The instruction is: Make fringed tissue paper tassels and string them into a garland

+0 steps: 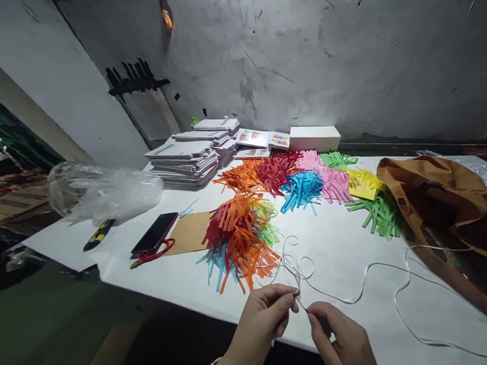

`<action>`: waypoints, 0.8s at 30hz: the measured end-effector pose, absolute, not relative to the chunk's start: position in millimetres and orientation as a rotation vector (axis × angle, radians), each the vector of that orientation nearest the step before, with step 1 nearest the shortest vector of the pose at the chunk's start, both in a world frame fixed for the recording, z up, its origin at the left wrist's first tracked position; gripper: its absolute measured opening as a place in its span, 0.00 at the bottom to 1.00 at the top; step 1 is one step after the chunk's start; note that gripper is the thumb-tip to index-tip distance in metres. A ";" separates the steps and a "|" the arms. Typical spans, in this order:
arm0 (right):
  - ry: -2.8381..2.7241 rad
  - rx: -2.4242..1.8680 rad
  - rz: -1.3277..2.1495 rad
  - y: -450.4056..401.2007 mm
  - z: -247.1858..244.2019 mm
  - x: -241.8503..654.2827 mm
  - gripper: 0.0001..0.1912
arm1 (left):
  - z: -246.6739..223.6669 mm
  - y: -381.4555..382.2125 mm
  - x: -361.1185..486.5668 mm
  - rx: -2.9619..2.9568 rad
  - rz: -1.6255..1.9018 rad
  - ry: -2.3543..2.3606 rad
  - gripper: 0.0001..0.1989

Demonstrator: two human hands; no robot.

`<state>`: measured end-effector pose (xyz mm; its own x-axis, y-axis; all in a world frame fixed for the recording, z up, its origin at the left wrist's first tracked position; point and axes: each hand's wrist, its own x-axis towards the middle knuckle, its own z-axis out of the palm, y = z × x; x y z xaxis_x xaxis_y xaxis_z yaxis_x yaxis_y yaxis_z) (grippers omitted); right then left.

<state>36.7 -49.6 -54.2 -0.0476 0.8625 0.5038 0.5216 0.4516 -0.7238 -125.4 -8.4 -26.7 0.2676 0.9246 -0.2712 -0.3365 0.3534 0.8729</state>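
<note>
Left hand (264, 323) and right hand (344, 335) pinch a thin strand (300, 303) at the near edge of the surface (332, 243), apparently for fine control, with white cord (350, 303) looped loosely beyond, presumably giving slack.

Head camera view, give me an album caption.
Left hand and right hand pinching a thin string beside bright paper fringes on a white table.
</note>
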 end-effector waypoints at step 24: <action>-1.451 -1.260 0.608 -68.6 -65.7 31.6 0.12 | -27.0 -22.6 -109.6 0.873 0.853 0.918 0.17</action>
<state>31.6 -68.6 -65.7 0.1290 0.9159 0.3800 0.3711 0.3108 -0.8750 -109.6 -22.6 -27.0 0.3560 0.8868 -0.2946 -0.2294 0.3885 0.8924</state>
